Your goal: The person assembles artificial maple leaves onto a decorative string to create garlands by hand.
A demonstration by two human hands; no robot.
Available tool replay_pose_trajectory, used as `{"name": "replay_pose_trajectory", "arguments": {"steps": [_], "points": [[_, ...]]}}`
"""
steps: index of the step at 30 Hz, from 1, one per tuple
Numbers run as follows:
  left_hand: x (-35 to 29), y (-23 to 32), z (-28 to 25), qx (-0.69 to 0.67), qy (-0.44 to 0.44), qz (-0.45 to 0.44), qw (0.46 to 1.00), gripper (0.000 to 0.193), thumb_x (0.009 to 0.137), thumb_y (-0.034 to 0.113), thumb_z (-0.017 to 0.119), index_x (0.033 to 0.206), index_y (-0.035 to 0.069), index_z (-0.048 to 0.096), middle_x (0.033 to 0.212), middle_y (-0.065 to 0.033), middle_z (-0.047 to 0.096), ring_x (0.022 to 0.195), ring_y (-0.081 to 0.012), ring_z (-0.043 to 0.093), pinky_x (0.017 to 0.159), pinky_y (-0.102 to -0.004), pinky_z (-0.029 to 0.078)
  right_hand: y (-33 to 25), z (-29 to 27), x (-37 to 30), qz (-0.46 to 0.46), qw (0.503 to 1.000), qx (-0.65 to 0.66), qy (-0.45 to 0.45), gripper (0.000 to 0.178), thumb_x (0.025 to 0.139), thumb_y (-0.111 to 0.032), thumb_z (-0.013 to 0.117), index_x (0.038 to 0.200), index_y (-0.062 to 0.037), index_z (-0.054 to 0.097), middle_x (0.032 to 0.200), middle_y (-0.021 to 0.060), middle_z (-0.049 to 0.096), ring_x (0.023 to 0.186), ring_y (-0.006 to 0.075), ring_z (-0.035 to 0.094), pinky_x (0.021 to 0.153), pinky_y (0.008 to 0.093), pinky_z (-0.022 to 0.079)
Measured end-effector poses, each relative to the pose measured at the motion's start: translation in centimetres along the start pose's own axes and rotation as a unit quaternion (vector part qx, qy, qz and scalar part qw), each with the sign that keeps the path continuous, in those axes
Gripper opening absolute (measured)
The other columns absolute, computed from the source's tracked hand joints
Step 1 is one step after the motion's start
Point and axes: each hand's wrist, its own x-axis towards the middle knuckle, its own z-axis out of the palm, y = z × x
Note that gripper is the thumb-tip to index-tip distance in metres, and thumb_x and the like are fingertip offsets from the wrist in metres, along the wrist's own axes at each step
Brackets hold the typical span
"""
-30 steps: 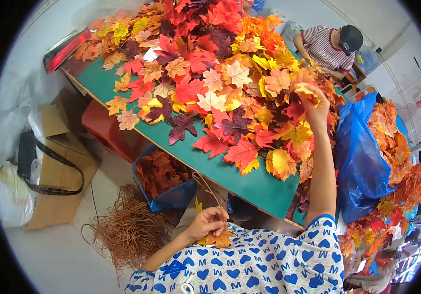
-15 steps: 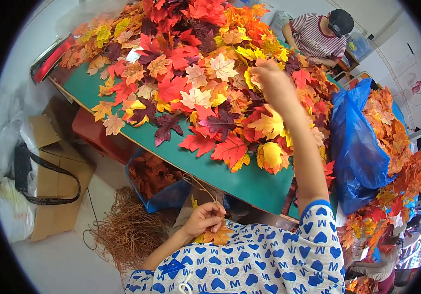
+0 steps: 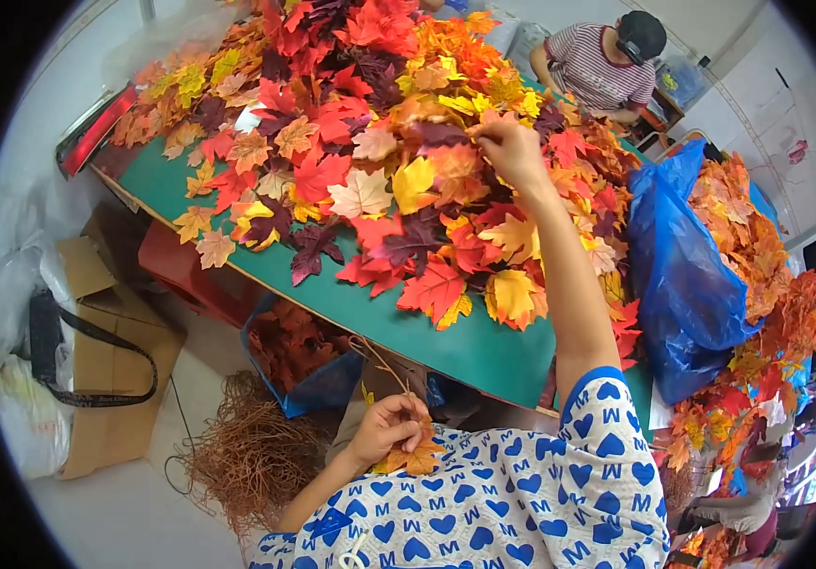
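Note:
Artificial maple leaves [image 3: 361,192] in red, orange, yellow, cream and dark purple lie heaped over a green tabletop [image 3: 361,294]. My right hand [image 3: 512,152] reaches over the pile, its fingers pinched at the edge of a motion-blurred maple leaf [image 3: 448,135]. Low in front of my body, my left hand [image 3: 387,431] is closed round a thin brown stem [image 3: 381,358], which sticks up past the fingers in a loop. Orange and yellow leaves [image 3: 416,457] hang just under that hand, against my patterned shirt.
Left of my legs lie a tangle of brown stems [image 3: 251,446] and a blue-lined container [image 3: 332,384] of dark leaves. A cardboard box [image 3: 114,379] stands further left. On the right is a blue plastic bag [image 3: 688,284] beside more leaves. A person [image 3: 602,62] sits across the table.
My right hand has shifted slightly left, and leaves beside its fingertips have moved and blurred. A yellow leaf now shows left of it. My left hand keeps its hold on the stem.

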Motion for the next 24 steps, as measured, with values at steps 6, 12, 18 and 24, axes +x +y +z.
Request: {"name": "replay_pose_trajectory", "arguments": {"steps": [6,12,18,24], "points": [[0.3,-0.8,0.5,-0.006,0.004,0.009,1.000,0.018,0.086,-0.009,0.051,0.101,0.000,0.054,0.102,-0.0070,0.051,0.058,-0.0130,0.053,0.052,-0.0213,0.043,1.2,-6.5,-2.3,0.151,0.975,0.136,0.094,0.017,0.077,-0.011,0.066,0.091,-0.0021,0.071,0.077,0.0098,0.070,0.070,0.0126,0.067,0.066,0.0255,0.051],[0.8,-2.2,1.5,0.009,0.004,-0.016,1.000,0.017,0.086,-0.008,0.052,0.101,0.000,0.054,0.101,-0.0063,0.052,0.058,-0.0119,0.053,0.052,-0.0212,0.043,3.6,-8.5,-4.4,0.197,0.949,0.173,0.177,0.015,0.079,-0.009,0.067,0.093,-0.0023,0.070,0.075,0.0052,0.069,0.068,0.0098,0.063,0.064,0.0237,0.050],[0.4,-2.4,1.8,-0.002,-0.015,-0.023,1.000,0.015,0.088,-0.006,0.052,0.101,0.000,0.054,0.090,-0.0048,0.049,0.058,-0.0112,0.052,0.052,-0.0207,0.041,5.4,-11.9,-9.2,-0.119,0.990,-0.061,0.034,0.014,0.078,-0.003,0.067,0.091,-0.0029,0.067,0.085,0.0116,0.065,0.075,0.0258,0.065,0.067,0.0322,0.052],[1.1,-2.0,0.8,-0.004,-0.015,-0.031,0.999,0.014,0.088,-0.005,0.052,0.101,0.000,0.053,0.090,-0.0053,0.051,0.059,-0.0115,0.053,0.052,-0.0207,0.041,6.0,-16.1,-11.0,0.044,0.955,-0.085,-0.279,0.013,0.070,-0.001,0.062,0.082,-0.0019,0.069,0.077,0.0188,0.063,0.074,0.0318,0.062,0.068,0.0367,0.050]]}}
